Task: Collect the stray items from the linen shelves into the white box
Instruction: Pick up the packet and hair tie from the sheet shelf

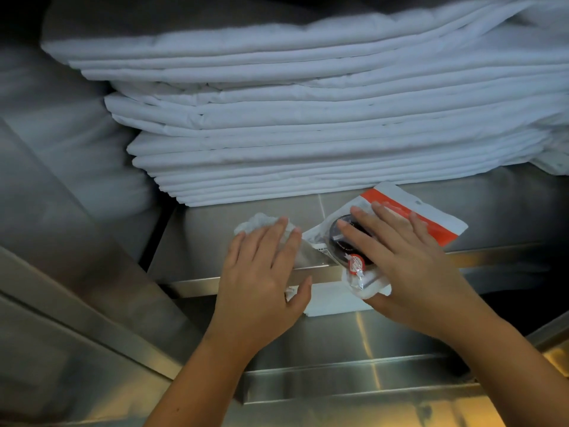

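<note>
My left hand [261, 272] lies flat, fingers spread, on a crumpled white wad [253, 221]. My right hand [400, 263] pinches the orange packet [431, 224], thumb under. Both sit at the shelf [191, 241] edge, before the sheets [308, 134]. I'd grip firmly and lift slowly.

No words can be read. The packet [447, 218] has tiny pale letters on the black disc [337, 245] inside it, too blurred to read. The round red and white sticker [356, 263] and the small code [322, 249] on the packet are too small to read.
</note>
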`<state>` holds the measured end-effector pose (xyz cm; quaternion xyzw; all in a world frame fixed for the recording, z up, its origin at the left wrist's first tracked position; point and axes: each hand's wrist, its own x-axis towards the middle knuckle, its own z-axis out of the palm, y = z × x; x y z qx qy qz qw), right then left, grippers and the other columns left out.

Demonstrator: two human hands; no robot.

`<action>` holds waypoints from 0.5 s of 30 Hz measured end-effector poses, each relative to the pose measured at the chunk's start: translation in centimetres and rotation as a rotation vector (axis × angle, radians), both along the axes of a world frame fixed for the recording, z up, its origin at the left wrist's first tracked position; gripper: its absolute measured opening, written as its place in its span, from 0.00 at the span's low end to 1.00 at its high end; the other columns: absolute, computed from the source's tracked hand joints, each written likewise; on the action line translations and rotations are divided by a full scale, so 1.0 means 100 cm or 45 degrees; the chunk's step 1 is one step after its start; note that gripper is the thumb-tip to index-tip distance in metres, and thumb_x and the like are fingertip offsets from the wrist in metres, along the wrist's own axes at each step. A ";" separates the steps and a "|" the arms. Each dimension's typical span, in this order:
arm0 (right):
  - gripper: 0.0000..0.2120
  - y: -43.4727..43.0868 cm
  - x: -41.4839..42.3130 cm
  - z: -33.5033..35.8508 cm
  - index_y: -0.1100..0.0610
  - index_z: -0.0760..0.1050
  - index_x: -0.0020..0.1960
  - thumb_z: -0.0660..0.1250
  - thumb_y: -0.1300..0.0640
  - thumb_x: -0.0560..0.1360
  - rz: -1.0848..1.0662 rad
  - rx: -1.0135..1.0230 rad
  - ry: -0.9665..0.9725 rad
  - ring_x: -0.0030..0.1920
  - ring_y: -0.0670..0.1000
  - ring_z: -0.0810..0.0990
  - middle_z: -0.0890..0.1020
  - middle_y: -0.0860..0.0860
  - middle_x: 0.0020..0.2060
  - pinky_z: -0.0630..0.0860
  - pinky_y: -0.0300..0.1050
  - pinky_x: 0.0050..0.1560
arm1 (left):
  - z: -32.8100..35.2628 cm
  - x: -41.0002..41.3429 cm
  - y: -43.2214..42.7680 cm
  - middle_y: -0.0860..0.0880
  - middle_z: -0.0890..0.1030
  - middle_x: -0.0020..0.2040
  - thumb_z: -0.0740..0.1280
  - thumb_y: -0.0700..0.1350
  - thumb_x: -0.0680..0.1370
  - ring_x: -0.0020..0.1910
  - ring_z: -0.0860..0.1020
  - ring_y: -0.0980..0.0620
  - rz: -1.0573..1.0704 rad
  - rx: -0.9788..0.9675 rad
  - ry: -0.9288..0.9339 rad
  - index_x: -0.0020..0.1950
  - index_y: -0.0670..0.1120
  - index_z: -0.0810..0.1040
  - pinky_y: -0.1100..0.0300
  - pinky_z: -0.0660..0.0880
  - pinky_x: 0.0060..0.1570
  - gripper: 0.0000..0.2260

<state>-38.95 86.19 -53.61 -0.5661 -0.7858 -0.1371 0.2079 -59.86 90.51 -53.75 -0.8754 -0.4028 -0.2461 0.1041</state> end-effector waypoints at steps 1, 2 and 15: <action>0.41 0.002 0.003 0.001 0.56 0.70 0.67 0.79 0.52 0.57 -0.003 -0.001 -0.017 0.67 0.63 0.68 0.72 0.57 0.66 0.60 0.65 0.63 | 0.003 -0.001 0.005 0.40 0.74 0.65 0.65 0.54 0.71 0.63 0.73 0.40 0.008 0.017 0.029 0.64 0.41 0.75 0.41 0.66 0.62 0.26; 0.41 0.005 0.003 0.001 0.56 0.70 0.67 0.79 0.53 0.56 -0.007 -0.008 -0.028 0.67 0.63 0.68 0.73 0.57 0.66 0.61 0.66 0.63 | 0.006 0.000 0.011 0.39 0.71 0.67 0.66 0.56 0.70 0.66 0.69 0.38 0.033 -0.019 0.076 0.65 0.41 0.73 0.40 0.61 0.65 0.28; 0.39 0.009 -0.012 -0.003 0.61 0.77 0.60 0.80 0.70 0.50 -0.059 0.069 0.104 0.57 0.69 0.75 0.77 0.63 0.59 0.71 0.68 0.53 | -0.010 0.003 0.014 0.37 0.78 0.59 0.75 0.46 0.69 0.58 0.76 0.37 0.065 -0.196 0.158 0.63 0.36 0.74 0.38 0.72 0.54 0.27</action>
